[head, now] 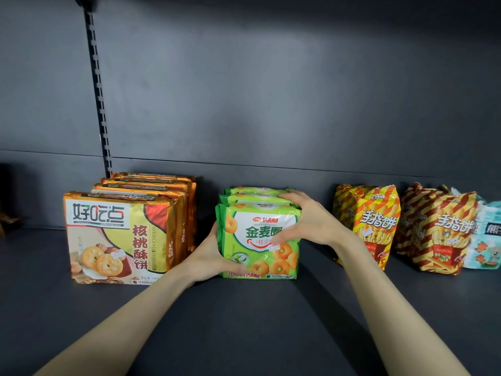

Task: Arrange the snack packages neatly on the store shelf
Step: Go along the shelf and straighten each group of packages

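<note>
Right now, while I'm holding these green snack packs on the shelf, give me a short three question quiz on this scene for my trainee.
1. Fill the gap: the striped bags stand to the ___ of the green packs.
2. True or false: the left hand lies flat on the shelf, holding nothing.
3. The fingers of the right hand curl over: A. the top of the green packs B. the striped bags C. nothing.
Key: 1 right; 2 false, it grips the green packs at a lower corner; 3 A.
</note>
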Available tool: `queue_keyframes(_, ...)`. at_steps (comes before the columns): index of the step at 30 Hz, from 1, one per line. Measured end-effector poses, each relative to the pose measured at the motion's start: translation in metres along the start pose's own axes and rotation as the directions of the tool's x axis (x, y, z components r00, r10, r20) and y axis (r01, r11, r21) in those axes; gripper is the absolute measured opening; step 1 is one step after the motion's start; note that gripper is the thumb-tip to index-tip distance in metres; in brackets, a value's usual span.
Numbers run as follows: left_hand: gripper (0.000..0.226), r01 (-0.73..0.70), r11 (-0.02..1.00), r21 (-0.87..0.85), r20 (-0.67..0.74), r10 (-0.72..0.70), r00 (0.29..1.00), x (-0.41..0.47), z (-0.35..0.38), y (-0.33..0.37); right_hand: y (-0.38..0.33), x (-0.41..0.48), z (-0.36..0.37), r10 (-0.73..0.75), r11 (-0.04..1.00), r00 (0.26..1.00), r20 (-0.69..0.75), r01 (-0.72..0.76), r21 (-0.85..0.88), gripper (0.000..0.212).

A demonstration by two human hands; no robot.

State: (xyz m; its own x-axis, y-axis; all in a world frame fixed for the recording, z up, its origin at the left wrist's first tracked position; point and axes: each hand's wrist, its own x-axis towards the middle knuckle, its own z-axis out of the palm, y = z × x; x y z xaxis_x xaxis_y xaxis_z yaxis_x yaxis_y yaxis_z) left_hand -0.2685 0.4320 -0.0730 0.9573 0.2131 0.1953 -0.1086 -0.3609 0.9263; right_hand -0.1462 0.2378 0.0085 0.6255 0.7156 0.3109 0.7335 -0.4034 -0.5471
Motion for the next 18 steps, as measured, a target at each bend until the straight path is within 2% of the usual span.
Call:
queue_keyframes(8, 0.090, 0.029, 1.000, -0.010, 0.024, -0.029, 0.999, -0.0003, 0.0012, -0.0010, 0.0034, -0.0005, -0.0041, -0.023, 1.000, 1.000, 0.006, 0.023, 0.019, 0.098)
queue_keyframes(18, 0.097, 0.032, 0.999, -0.025, -0.003, -0.032, 0.999, 0.0019, -0.0016, -0.0053, 0.0064, 0.0049, -0.0022, -0.016, 0.996, 1.000, 0.016, 0.015, 0.085, 0.093)
